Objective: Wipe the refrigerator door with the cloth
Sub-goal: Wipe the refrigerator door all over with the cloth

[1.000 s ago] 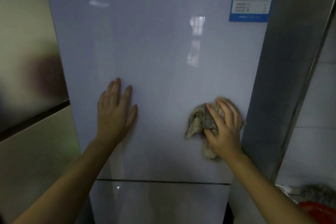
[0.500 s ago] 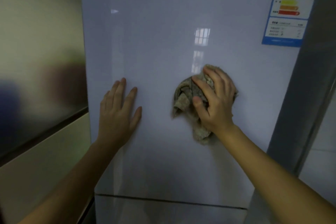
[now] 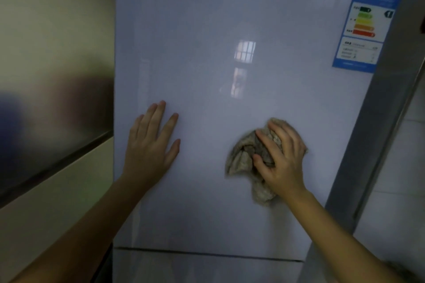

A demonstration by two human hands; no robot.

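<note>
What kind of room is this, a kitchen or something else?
Most likely a home kitchen. There is a tall glossy refrigerator door with an energy label, a tiled wall to its right, and the right hand gripping a cloth against the door.

A single head-worn camera is facing the refrigerator door (image 3: 207,71) almost head-on, at arm's reach, so the door is filling most of the frame. Both forearms are coming in from the lower corners, with the left hand (image 3: 149,145) lying flat at centre left and the right hand (image 3: 284,163) gripping the cloth (image 3: 241,158) at centre right. The wide lens is also taking in a wall (image 3: 53,53) along the left edge and the energy label (image 3: 365,27) at upper right.
</note>
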